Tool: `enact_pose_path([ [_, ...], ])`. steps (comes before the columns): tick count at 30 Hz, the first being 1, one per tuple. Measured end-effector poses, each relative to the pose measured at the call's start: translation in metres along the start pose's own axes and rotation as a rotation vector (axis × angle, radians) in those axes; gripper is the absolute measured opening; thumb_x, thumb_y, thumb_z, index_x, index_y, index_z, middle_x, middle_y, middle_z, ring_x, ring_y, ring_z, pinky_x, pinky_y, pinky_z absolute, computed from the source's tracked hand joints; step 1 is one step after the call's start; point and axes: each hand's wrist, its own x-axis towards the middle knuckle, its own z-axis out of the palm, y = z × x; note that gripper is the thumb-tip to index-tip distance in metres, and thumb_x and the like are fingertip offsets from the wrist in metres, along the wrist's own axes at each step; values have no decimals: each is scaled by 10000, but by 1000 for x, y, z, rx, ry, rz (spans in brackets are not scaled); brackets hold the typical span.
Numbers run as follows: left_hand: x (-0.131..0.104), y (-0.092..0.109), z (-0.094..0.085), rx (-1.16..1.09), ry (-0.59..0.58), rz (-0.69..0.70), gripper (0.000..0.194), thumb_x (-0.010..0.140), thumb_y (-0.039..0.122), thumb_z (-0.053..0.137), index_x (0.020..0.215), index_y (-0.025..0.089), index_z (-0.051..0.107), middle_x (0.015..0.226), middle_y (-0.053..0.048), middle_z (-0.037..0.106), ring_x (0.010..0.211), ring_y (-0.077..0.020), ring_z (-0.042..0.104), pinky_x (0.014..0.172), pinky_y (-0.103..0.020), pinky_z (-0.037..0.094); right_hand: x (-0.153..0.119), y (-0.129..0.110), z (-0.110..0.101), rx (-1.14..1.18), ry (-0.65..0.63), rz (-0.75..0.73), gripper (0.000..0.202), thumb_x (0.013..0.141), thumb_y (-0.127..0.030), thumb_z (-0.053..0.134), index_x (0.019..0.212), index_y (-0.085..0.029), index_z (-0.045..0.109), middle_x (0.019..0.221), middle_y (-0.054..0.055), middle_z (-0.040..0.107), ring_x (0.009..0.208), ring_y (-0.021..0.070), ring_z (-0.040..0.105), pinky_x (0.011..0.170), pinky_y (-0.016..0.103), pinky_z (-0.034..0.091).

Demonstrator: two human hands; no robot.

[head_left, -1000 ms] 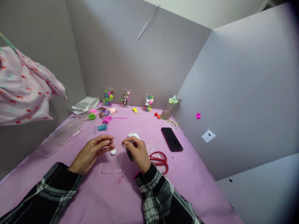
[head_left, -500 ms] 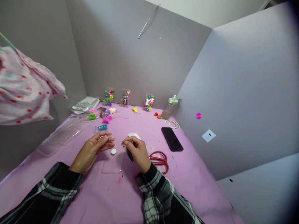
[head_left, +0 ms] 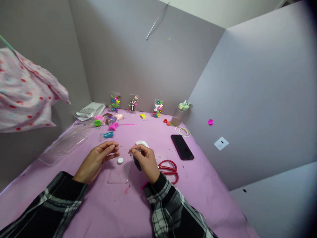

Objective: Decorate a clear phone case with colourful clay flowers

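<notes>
My right hand is closed round a small packet of black clay, whose clear wrapper shows at the fingertips. Facing it across a short gap, my left hand pinches thumb against fingers; a faint thin clear sliver pokes out at the tips, too small to name surely. Below and between the hands, a flat round white disc rests on a clear phone case lying on the table. Behind my right hand sits a white packet, partly hidden by the fingers.
Red-handled scissors and a dark phone lie to the right. Several coloured clay packets lie back left, near a clear plastic tray. Decorated clear cases lean on the back wall beside a bottle.
The fingers of my left hand have drawn closer together into a pinch. My right hand keeps its hold on the packet with hardly any movement.
</notes>
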Motion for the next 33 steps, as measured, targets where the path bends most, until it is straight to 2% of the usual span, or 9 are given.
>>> enact_pose_path([
  [2,1,-2,0,-15,10,1,249,708,363,813,879,192,753,911,-19,700,849,-162,657,880,-308,560,0,0,0,-5,1,-1,218,811,-367,624,772,-161,681,598,-30,528,477,75,372,464,215,262],
  [5,1,-4,0,-7,34,-9,261,668,329,842,872,191,758,928,-15,702,869,-169,669,916,-315,544,0,1,0,-8,-2,0,219,814,-370,622,773,-163,681,603,-31,533,476,75,375,460,213,267],
  [11,0,-1,0,1,38,27,201,689,300,828,822,198,717,877,16,645,810,-137,641,847,-285,568,0,0,0,2,-4,5,227,811,-385,627,770,-167,677,563,-46,501,454,70,349,436,209,242],
  [16,-1,1,0,20,7,29,244,764,410,759,722,181,685,768,15,591,751,-123,584,753,-240,580,0,0,0,8,-9,14,223,811,-379,632,767,-165,678,566,-43,509,453,68,357,433,205,245],
  [19,-1,0,0,15,-9,0,273,779,439,738,737,174,694,771,6,598,750,-128,589,752,-243,580,0,1,0,12,-21,9,224,816,-376,631,773,-162,678,559,-45,499,446,66,352,429,204,243],
  [25,-1,-2,1,0,-19,-10,210,771,364,764,875,183,736,885,-11,657,830,-138,622,821,-258,569,-1,0,0,16,-33,20,226,823,-375,626,779,-159,674,556,-47,490,439,65,348,421,205,236],
  [29,0,-1,2,-2,-1,3,186,712,291,816,844,195,727,893,11,654,832,-130,635,860,-261,556,-1,-2,1,16,-30,9,217,825,-358,620,774,-155,676,583,-35,517,456,65,368,435,206,255],
  [33,0,0,3,25,9,13,184,680,250,834,788,196,695,834,32,629,798,-115,629,797,-211,547,-1,-1,1,17,-24,21,224,814,-373,629,768,-159,674,578,-38,522,444,64,364,429,206,252],
])
